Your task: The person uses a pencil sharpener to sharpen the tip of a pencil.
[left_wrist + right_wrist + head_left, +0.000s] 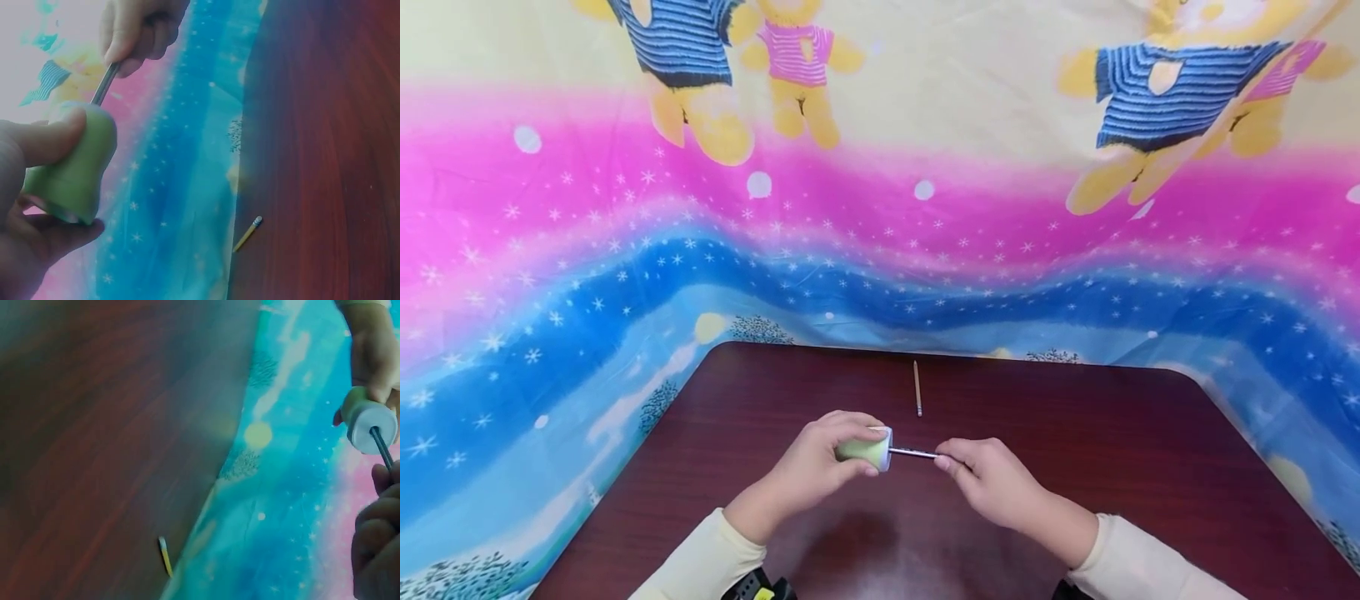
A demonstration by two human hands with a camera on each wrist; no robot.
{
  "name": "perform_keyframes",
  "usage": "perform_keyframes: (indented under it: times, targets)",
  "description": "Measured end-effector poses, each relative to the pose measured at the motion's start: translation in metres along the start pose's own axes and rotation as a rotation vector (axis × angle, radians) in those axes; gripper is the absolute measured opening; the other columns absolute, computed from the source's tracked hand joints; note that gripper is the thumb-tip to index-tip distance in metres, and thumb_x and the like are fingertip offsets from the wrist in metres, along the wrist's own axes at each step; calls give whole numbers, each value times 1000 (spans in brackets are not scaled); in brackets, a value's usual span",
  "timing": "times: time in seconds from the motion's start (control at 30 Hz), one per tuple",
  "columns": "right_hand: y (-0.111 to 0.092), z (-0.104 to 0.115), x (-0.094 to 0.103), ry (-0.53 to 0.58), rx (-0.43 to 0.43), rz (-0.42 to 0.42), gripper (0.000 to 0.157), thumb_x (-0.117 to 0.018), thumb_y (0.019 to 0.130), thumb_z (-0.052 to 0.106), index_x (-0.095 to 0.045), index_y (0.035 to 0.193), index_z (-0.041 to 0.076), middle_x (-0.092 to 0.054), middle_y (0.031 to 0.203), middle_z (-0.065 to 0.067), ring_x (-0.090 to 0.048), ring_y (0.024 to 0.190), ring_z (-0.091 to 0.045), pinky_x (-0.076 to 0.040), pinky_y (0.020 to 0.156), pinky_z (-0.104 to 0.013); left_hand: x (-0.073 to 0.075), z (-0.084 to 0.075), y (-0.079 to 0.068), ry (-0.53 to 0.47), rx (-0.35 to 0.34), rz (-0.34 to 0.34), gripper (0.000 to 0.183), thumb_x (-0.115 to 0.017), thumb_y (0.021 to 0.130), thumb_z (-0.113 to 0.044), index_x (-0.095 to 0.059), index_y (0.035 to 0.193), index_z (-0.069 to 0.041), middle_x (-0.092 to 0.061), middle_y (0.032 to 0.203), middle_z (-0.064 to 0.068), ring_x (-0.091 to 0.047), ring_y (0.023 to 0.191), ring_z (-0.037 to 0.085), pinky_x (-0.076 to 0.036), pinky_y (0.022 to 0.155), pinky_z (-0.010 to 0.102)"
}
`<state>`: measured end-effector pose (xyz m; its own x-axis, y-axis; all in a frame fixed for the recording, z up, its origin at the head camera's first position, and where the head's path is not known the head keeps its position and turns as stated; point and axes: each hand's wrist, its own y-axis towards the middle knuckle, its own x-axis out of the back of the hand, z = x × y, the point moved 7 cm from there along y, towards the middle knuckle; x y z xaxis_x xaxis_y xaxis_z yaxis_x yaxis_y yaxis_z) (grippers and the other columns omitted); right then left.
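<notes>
My left hand [816,460] grips a green pencil sharpener [859,451] with a white end, thumb on one side and fingers round the other. Its waisted green body [87,159] is plain in the left wrist view. A dark pencil [913,453] sticks into the hole in the white end face [360,435], so its tip is hidden inside. At the pencil's other end my right hand [1000,485] pinches it between thumb and fingers. Both hands are raised above the table, with the pencil nearly level between them in the head view.
A yellow pencil [917,390] lies on the dark red wooden table [1075,433] beyond the hands, its eraser end toward me. Behind and beside the table hangs a colourful cloth [880,217] with bears and snowflakes.
</notes>
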<state>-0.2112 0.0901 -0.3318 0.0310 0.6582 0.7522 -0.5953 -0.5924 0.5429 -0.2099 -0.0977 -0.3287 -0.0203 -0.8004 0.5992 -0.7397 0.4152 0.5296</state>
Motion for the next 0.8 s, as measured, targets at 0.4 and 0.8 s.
perform_keyframes:
  times: [0.4, 0.8]
  targets:
    - [-18, -39, -30, 1007, -800, 404, 24, -49, 99, 17, -63, 87, 1, -27, 54, 7, -21, 43, -5, -14, 42, -19, -6, -15, -1, 223, -320, -99, 37, -86, 66, -5, -75, 101, -10, -69, 110, 8, -61, 103, 23, -53, 84, 28]
    - [-11, 16, 6, -602, 515, -308, 35, -37, 105, 23, -69, 102, 9, -47, 69, -1, -39, 52, -17, -31, 40, -25, -11, 29, 0, -220, 292, 122, 37, -78, 81, -16, -70, 116, -6, -68, 111, 11, -60, 83, 13, -51, 69, 25]
